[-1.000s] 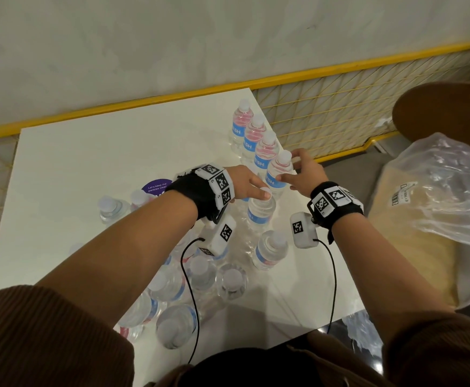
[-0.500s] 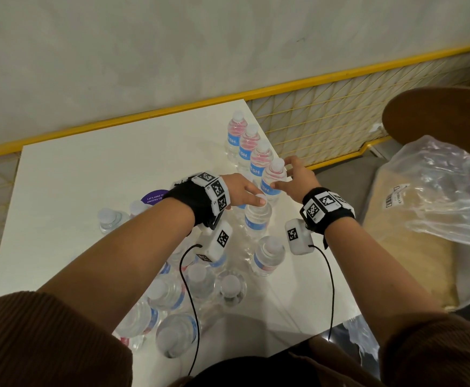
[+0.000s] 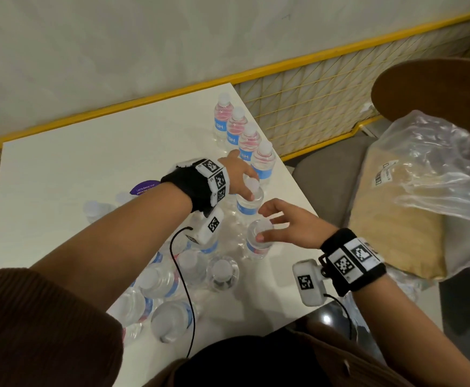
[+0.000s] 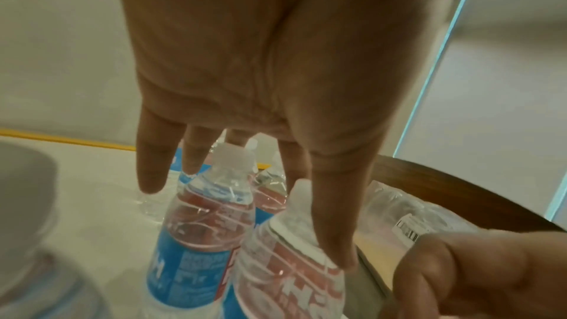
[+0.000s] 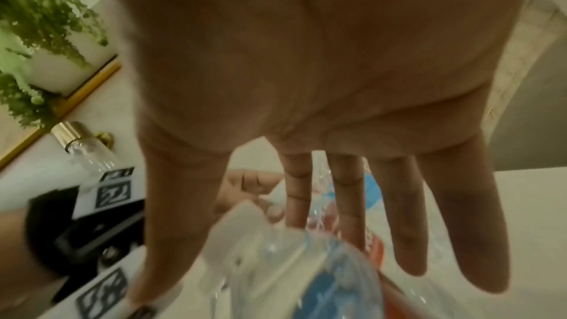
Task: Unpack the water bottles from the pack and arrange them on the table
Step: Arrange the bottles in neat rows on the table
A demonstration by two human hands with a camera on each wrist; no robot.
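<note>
The right hand (image 3: 286,222) is leaving the row (image 3: 245,135) at upper centre and closing, fingers spread, over another bottle (image 3: 257,238) mid-frame; the left hand (image 3: 239,177) is touching its neighbour (image 3: 249,199), fingers straight. Next pickup starting.

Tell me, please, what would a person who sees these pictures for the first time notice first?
First, the two hands in the middle of the white table: the left hand rests on the cap of one water bottle, and the right hand reaches over the bottle in front of it. Next, the neat row of four bottles along the table's far right edge, and the crumpled plastic wrap on the chair to the right.
</note>
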